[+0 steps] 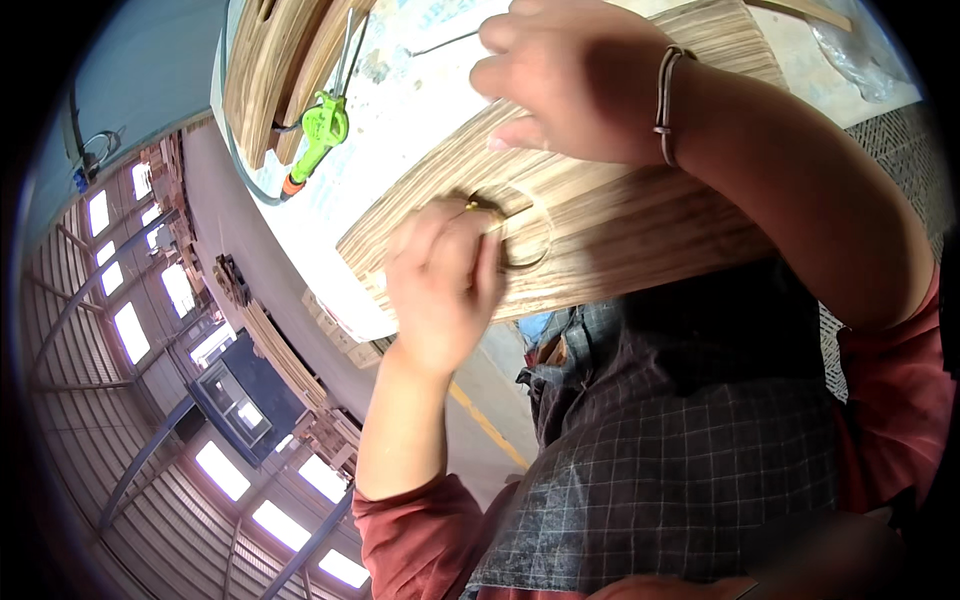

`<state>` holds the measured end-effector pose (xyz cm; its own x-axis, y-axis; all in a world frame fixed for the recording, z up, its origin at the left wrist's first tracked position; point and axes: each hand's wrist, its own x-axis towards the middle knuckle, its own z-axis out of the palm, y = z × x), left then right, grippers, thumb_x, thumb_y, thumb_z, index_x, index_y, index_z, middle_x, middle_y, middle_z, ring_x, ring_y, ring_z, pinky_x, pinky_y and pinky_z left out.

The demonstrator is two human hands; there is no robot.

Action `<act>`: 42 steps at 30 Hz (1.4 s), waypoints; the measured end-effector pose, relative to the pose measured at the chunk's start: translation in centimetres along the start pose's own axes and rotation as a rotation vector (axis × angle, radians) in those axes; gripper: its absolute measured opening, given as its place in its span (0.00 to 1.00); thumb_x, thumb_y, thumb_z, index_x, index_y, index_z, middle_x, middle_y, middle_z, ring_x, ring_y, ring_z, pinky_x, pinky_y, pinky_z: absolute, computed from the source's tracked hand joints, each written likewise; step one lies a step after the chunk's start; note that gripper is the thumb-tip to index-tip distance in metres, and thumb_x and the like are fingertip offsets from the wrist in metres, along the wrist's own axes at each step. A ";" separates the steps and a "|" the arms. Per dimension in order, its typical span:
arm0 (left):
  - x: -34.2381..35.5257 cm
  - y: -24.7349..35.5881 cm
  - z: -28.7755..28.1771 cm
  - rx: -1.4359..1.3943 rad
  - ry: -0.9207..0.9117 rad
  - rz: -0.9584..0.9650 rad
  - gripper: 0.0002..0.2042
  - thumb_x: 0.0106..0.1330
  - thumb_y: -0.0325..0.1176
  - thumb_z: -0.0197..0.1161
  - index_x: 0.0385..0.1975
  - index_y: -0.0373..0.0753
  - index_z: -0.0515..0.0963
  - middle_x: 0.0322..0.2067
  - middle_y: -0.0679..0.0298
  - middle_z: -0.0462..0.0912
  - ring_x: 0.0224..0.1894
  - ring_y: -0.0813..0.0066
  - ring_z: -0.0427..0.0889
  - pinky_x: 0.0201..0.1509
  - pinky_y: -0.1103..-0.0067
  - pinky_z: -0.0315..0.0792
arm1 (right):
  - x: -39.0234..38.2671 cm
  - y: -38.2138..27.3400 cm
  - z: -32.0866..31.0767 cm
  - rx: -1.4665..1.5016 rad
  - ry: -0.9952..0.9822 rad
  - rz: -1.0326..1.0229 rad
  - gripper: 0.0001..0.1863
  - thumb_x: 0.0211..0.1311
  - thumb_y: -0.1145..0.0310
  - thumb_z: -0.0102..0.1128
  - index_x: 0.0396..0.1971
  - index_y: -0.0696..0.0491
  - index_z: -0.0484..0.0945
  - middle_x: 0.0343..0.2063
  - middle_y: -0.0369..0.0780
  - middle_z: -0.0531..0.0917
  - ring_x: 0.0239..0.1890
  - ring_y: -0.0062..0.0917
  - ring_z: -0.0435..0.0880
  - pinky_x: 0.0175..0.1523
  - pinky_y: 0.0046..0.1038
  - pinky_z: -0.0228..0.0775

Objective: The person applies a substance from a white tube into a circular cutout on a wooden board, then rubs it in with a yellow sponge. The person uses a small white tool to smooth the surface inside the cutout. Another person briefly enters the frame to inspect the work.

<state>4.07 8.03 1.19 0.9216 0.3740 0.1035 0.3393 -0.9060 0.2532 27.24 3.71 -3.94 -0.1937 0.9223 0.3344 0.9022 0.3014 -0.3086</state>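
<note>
A streaky light-brown wooden board (630,230) lies on the white work table (395,125), with a pale circular cut in it (540,240). My left hand (440,275) is closed at this circle, its fingertips on a small gold-coloured piece (474,205), mostly hidden by the fingers. My right hand (560,85) rests over the board's upper part, fingers loosely bent and thumb apart, with nothing visible in them. A thin dark rod (440,46) lies beside its fingertips.
Curved wooden pieces (265,60) and a green air blow gun (325,128) with a hose lie at the table's upper left. Clear plastic (855,60) is at upper right. My checked apron (650,450) meets the near edge. Timber stacks (280,350) stand beyond, on the floor.
</note>
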 end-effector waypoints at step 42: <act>0.6 -1.2 -1.9 0.033 -0.188 -0.039 0.09 0.53 0.23 0.69 0.33 0.35 0.77 0.35 0.55 0.79 0.35 0.54 0.80 0.38 0.67 0.75 | -0.5 0.1 -0.7 -0.177 -0.033 -0.137 0.13 0.61 0.60 0.55 0.32 0.53 0.84 0.34 0.43 0.83 0.42 0.39 0.81 0.49 0.37 0.73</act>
<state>3.82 9.69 2.76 0.9257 0.3678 -0.0879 0.3781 -0.8988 0.2216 27.73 3.09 -3.51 -0.3292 0.8840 0.3320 0.9195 0.3801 -0.1004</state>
